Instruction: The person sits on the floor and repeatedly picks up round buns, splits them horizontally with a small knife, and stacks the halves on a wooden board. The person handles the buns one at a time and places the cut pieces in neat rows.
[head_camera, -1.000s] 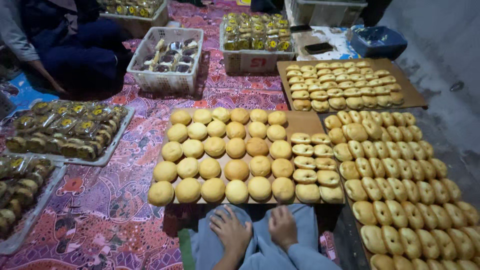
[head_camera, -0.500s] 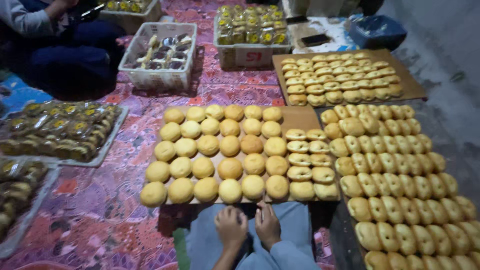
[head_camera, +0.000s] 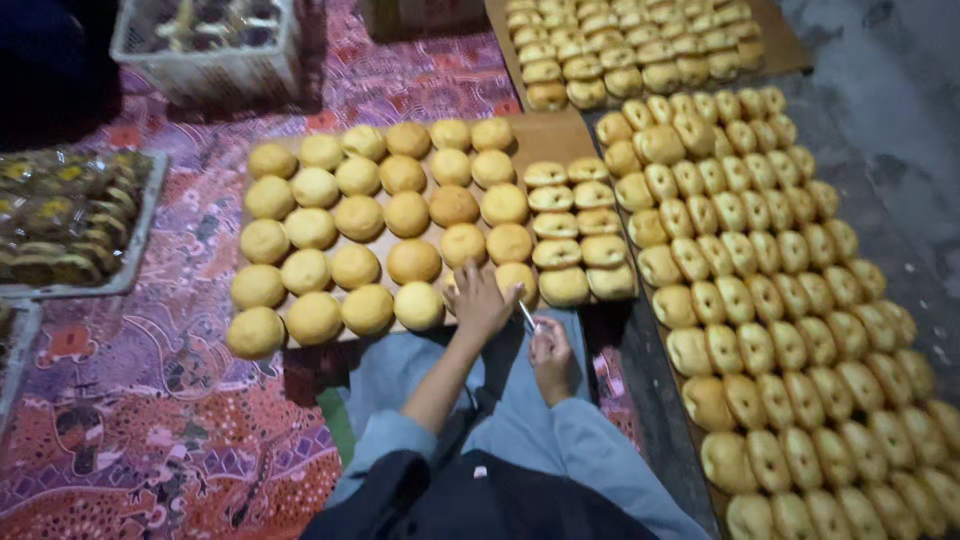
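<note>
I sit with blue-trousered legs (head_camera: 520, 420) in front of a wooden board (head_camera: 548, 130) full of round golden buns (head_camera: 360, 215) and a block of oblong split buns (head_camera: 575, 225). My left hand (head_camera: 480, 300) reaches onto the board's near row, fingers curved over a round bun that it mostly hides. Just behind it, over my knee, my right hand (head_camera: 552, 352) pinches a small thin metal tool (head_camera: 527, 316), which points toward the left hand.
A long tray of oval buns (head_camera: 760, 260) runs along my right, with another bun tray (head_camera: 640, 50) beyond it. A white crate (head_camera: 210, 40) and a tray of wrapped buns (head_camera: 60, 215) sit at the left on a patterned mat (head_camera: 150, 420). Grey floor (head_camera: 890, 120) lies at the right.
Both hands rested together on my lap before. Now the left hand has reached forward onto a front-row bun and the right hand holds up a thin tool. The view has moved closer.
</note>
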